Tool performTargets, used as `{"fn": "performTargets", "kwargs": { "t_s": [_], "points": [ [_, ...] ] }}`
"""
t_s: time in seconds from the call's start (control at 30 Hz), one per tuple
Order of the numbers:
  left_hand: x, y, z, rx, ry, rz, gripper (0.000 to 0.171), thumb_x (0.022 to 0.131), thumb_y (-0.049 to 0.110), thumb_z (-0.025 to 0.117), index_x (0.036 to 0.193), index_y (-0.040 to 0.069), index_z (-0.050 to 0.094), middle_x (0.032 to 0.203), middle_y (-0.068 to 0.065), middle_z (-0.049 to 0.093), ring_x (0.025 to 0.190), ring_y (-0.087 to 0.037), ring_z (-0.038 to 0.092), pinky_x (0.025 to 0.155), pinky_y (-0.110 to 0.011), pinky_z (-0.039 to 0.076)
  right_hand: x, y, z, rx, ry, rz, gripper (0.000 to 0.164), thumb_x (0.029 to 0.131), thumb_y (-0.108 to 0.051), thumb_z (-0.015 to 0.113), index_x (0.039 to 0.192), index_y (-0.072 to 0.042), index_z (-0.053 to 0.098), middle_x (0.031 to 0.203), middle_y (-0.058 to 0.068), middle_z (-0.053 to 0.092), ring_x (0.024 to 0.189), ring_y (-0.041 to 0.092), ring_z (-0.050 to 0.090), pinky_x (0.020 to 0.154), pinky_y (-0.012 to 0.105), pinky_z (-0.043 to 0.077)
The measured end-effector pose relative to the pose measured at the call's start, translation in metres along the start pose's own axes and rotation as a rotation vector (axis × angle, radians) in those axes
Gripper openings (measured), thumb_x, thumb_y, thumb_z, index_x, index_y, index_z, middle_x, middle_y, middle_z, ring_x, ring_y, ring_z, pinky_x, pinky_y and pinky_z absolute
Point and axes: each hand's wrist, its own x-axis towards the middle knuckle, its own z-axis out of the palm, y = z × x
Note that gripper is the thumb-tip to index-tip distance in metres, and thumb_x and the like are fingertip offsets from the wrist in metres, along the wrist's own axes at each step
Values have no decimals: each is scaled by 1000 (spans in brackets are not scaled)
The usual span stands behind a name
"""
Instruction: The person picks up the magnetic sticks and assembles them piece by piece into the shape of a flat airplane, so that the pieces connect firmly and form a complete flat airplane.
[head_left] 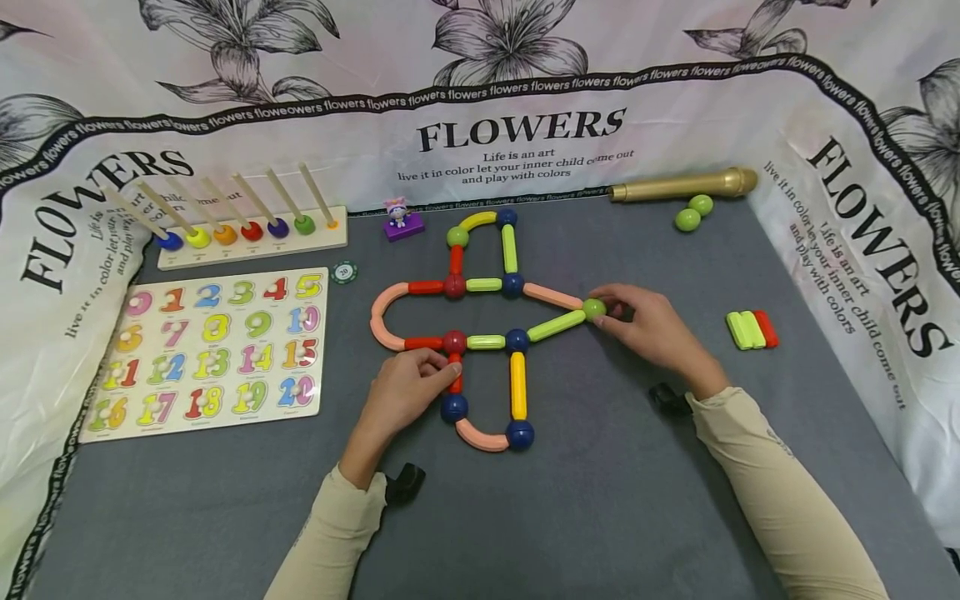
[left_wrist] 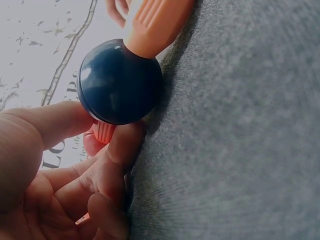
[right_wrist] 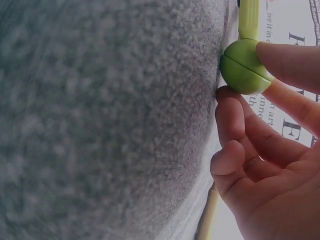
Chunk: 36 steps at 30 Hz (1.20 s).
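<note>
A plane-like outline of coloured rods and balls lies flat on the grey cloth. Its left end is a curved pink rod (head_left: pixel 382 317); two rods, one pink (head_left: pixel 553 296) and one lime (head_left: pixel 557 326), meet at a green ball (head_left: pixel 594 309) on the right. My right hand (head_left: pixel 647 329) pinches that ball between thumb and fingers. With thumb and fingers, my left hand (head_left: pixel 405 385) pinches the short red rod (head_left: pixel 455 384) between a red ball (head_left: pixel 454 342) and a blue ball (head_left: pixel 454 407). In the left wrist view the blue ball (left_wrist: pixel 120 82) partly hides this rod.
At left lies a number puzzle board (head_left: pixel 325 350), with a peg stand (head_left: pixel 251 250) behind it. A poker chip (head_left: pixel 344 272) and a purple figurine (head_left: pixel 404 225) sit nearby. Back right are a gold microphone (head_left: pixel 682 185) and two green balls (head_left: pixel 693 213); lime and red rods (head_left: pixel 752 330) lie right.
</note>
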Motion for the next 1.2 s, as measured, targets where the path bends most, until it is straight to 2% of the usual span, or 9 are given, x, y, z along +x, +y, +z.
{"fn": "performTargets", "kwargs": {
  "t_s": [0.37,0.57,0.83,0.97,1.2],
  "points": [
    [-1,1,-1,-8,2,-12,31,102,35,73,108,5,77,74,0,65,69,-19,55,63,-35,34,-4,0,-8,13,-12,37,31,103,-9,72,134,-4,70,107,11,72,93,25,64,79,45,49],
    [-2,1,-1,-16,3,-8,31,102,36,73,107,5,76,72,0,64,67,-19,54,62,-35,33,-10,4,-17,5,29,59,32,104,-13,72,135,-3,70,108,12,74,93,26,66,79,45,49],
    [-2,-1,0,-20,12,13,29,102,34,73,104,5,76,68,1,61,63,-18,52,59,-33,31,-20,12,-31,-9,58,95,33,106,-17,70,134,0,70,112,14,74,97,28,66,81,40,48],
    [-2,-2,0,-15,15,21,29,102,34,74,103,5,76,68,1,60,62,-18,52,58,-32,31,-21,17,-36,-16,60,114,33,107,-18,69,135,0,69,115,17,73,101,32,66,82,44,48],
    [-1,-1,2,-12,15,25,29,102,34,74,104,5,76,70,2,63,64,-18,54,60,-33,33,-20,30,-47,-38,91,139,31,107,-18,68,131,1,70,117,20,73,103,35,66,80,39,46]
  ]
}}
